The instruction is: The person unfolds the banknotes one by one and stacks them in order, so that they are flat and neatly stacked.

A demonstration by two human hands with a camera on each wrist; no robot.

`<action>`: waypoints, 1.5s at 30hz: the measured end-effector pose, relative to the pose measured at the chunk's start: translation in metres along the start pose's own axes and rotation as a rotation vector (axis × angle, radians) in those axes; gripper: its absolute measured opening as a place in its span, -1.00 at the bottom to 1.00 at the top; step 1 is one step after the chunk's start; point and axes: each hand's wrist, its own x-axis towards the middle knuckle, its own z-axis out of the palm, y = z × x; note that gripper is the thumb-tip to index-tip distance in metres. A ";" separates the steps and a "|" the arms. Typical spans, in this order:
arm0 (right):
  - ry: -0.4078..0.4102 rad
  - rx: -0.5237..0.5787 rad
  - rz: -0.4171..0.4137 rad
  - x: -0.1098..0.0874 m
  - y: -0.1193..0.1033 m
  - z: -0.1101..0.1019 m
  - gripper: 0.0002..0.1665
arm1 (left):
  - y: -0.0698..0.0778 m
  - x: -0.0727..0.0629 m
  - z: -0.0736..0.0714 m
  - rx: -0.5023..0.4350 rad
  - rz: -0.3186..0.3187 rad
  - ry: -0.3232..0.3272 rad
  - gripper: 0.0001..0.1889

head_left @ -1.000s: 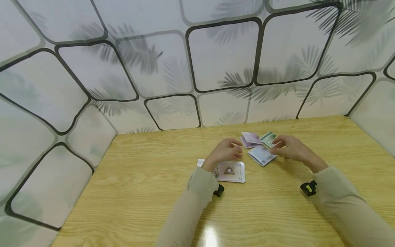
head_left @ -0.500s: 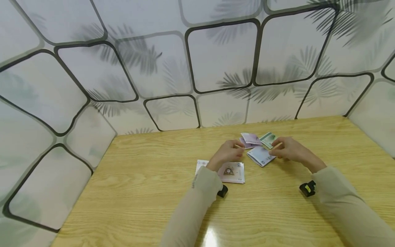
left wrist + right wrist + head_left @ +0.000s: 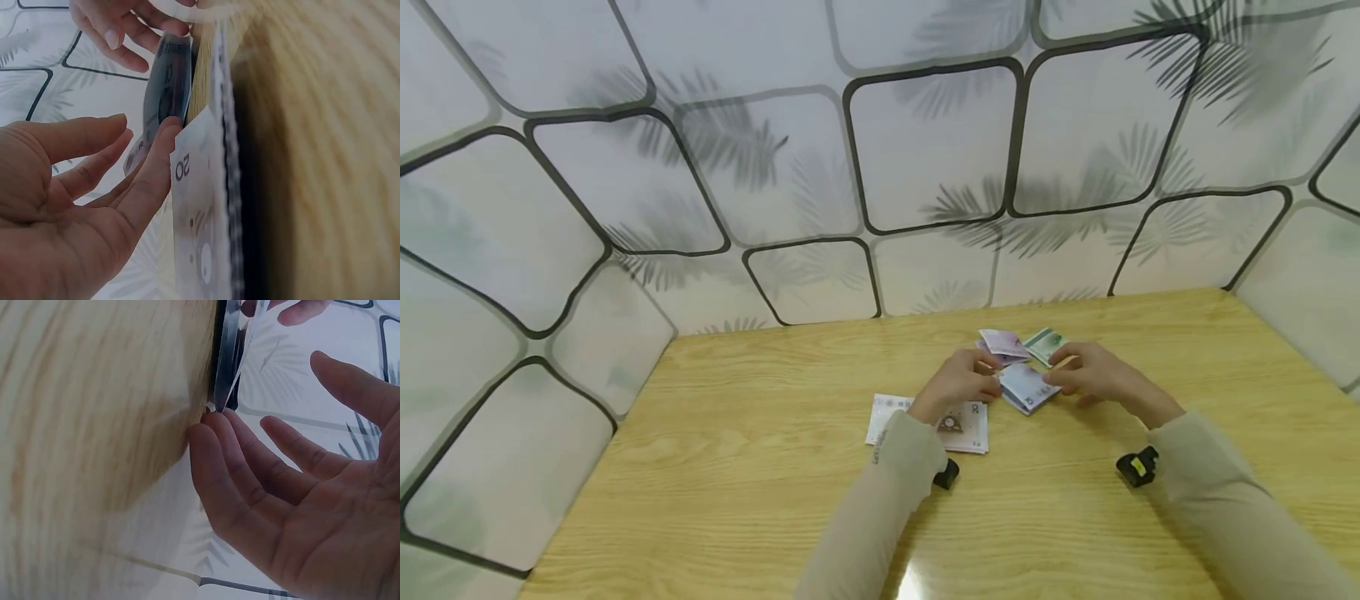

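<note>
A folded blue banknote stack [image 3: 1027, 387] lies between the two hands on the table. At its left edge are the fingertips of my left hand [image 3: 958, 383], with thumb and fingers apart in the left wrist view. My right hand [image 3: 1096, 372] touches the opposite edge with loosely bent fingertips, its thumb standing off in the right wrist view. Below the left hand lies a flat stack of pale banknotes [image 3: 967, 431] marked 20, partly hidden by the wrist. Folded purple banknotes [image 3: 1004, 343] and a green banknote [image 3: 1042, 344] lie just behind the blue ones.
The wooden table [image 3: 737, 467] is bordered at the back and sides by a patterned fabric wall [image 3: 805, 200]. Black wrist cameras [image 3: 1137, 467] hang under both sleeves, close over the tabletop.
My left hand has moved right, from beside the blue banknotes to their left edge. My right hand stays at their right side. The head view has tilted slightly.
</note>
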 end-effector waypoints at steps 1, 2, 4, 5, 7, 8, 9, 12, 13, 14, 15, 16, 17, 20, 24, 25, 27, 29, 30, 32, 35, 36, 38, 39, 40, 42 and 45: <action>-0.003 0.001 0.000 0.000 0.000 0.001 -0.41 | 0.000 0.000 0.000 0.017 0.005 0.003 -0.74; -0.005 0.004 0.000 0.000 0.000 0.001 -0.42 | 0.000 -0.001 0.001 0.045 0.009 0.003 -0.73; -0.006 0.013 -0.005 0.001 0.000 0.003 -0.42 | 0.000 -0.001 0.001 0.101 0.022 0.005 -0.72; -0.007 0.019 -0.007 0.001 0.000 0.003 -0.43 | 0.000 -0.001 0.001 0.130 0.028 0.006 -0.71; -0.009 0.029 -0.019 0.001 0.000 0.004 -0.44 | 0.000 -0.002 0.001 0.179 0.043 0.002 -0.71; -0.011 0.034 -0.026 0.002 0.001 0.004 -0.44 | 0.000 -0.002 0.001 0.201 0.053 0.001 -0.71; -0.016 0.035 -0.039 0.001 0.001 0.004 -0.45 | 0.000 -0.002 0.001 0.203 0.061 0.000 -0.72; -0.041 0.027 -0.085 0.001 0.002 0.004 -0.44 | 0.001 -0.003 0.002 0.211 0.069 0.009 -0.77; -0.052 0.023 -0.103 0.001 0.003 0.004 -0.43 | 0.001 -0.004 0.003 0.213 0.066 0.018 -0.80; -0.060 0.018 -0.120 0.001 0.003 0.004 -0.42 | 0.002 -0.003 0.003 0.215 0.064 0.027 -0.84; -0.066 0.011 -0.134 0.000 0.003 0.004 -0.40 | 0.002 -0.003 0.003 0.221 0.063 0.039 -0.87; -0.069 0.005 -0.143 0.000 0.002 0.003 -0.39 | 0.003 -0.002 0.003 0.254 0.074 0.055 -0.90; -0.069 0.000 -0.154 0.001 0.001 0.003 -0.38 | 0.004 -0.002 0.003 0.281 0.088 0.070 -0.92; -0.062 -0.017 -0.161 0.002 -0.002 0.003 -0.35 | 0.007 0.001 0.001 0.385 0.147 0.115 -0.94; -0.062 -0.023 -0.140 0.002 -0.006 0.002 -0.29 | 0.010 0.002 -0.002 0.398 0.216 0.169 -0.91; -0.065 -0.024 -0.130 0.002 -0.007 0.002 -0.27 | 0.011 0.001 -0.002 0.368 0.224 0.181 -0.90; -0.068 -0.027 -0.115 0.001 -0.007 0.001 -0.24 | 0.011 0.001 -0.001 0.291 0.235 0.209 -0.89; -0.065 -0.037 -0.101 0.001 -0.006 0.000 -0.22 | 0.012 0.001 0.000 0.207 0.233 0.241 -0.88; -0.067 -0.034 -0.096 0.000 -0.006 -0.001 -0.20 | 0.012 0.001 0.001 0.171 0.230 0.256 -0.89; -0.067 -0.017 -0.092 0.000 -0.005 -0.001 -0.19 | 0.012 0.000 0.002 0.104 0.217 0.280 -0.89; -0.069 0.034 -0.086 -0.001 -0.004 -0.001 -0.18 | 0.013 0.001 0.003 0.057 0.204 0.315 -0.88; -0.070 0.051 -0.088 -0.002 -0.004 -0.002 -0.18 | 0.013 0.001 0.003 0.043 0.197 0.323 -0.87; -0.064 0.067 -0.092 -0.003 -0.003 -0.002 -0.21 | 0.013 0.001 0.002 0.026 0.186 0.338 -0.85; -0.061 0.076 -0.092 -0.004 -0.002 -0.003 -0.24 | 0.012 0.001 0.001 0.022 0.183 0.344 -0.83; -0.055 0.083 -0.091 -0.004 -0.002 -0.004 -0.27 | 0.012 0.001 0.001 0.020 0.181 0.348 -0.82; -0.041 0.097 -0.095 -0.005 -0.001 -0.005 -0.36 | 0.011 0.001 -0.001 0.014 0.176 0.352 -0.79; -0.018 0.132 -0.105 -0.006 0.002 -0.008 -0.48 | 0.009 0.000 -0.004 0.002 0.164 0.351 -0.76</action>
